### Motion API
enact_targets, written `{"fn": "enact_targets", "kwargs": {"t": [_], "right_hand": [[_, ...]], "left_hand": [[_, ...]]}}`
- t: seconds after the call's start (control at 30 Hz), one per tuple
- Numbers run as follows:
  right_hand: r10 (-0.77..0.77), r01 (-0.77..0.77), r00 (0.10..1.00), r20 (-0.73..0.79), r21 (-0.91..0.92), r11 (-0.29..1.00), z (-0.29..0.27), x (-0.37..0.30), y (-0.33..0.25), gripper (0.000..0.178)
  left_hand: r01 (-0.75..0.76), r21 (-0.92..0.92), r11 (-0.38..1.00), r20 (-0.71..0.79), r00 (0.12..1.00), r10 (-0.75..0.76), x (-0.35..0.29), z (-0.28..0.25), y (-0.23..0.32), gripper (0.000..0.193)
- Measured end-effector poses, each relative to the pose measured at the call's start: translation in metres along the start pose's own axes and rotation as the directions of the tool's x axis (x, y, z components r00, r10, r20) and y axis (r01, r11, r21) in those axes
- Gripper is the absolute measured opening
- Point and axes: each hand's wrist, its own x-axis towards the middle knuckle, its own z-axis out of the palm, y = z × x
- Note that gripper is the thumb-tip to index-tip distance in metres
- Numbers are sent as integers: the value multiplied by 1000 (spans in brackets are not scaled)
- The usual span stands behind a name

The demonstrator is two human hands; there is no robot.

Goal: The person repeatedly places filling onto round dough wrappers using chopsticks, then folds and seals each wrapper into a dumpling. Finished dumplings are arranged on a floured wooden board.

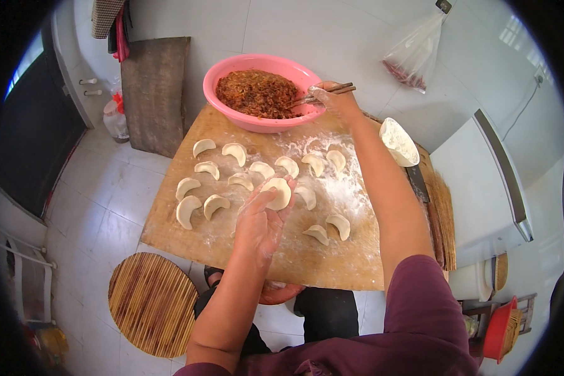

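Observation:
A round dumpling wrapper (277, 193) rests on the fingers of my left hand (261, 227), held above the middle of the floury wooden board (288, 266). My right hand (337, 104) reaches far forward and grips a pair of chopsticks (343, 88). Their tips dip into the reddish-brown minced filling (255, 93) at the right side of a pink basin (214, 72). Several crescent-shaped dumplings (188, 212) lie spread over the board, mostly left of and beyond my left hand. Two dumplings (338, 226) sit nearer, between my forearms.
A white container of flour (398, 141) stands at the board's right edge, near a dark blade (417, 183) and a straw brush (443, 207). On the lower left is a round slatted mat (150, 304). A wooden panel (155, 94) leans on the wall; a plastic bag (415, 57) hangs there.

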Motion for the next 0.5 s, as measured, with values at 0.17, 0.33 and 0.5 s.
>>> {"fn": "enact_targets", "kwargs": {"t": [0.17,0.33,0.5], "right_hand": [[45,-24,997,-70,281,959,21,-11,12,22],[4,56,988,-153,385,921,28,-12,20,24],[42,57,980,-196,472,880,29,-16,22,26]], "left_hand": [[-3,19,1000,-1,1000,3,-2,-3,3,36],[22,53,998,35,999,-24,0,-5,2,38],[39,94,995,30,999,-42,-1,-3,2,38]]}}
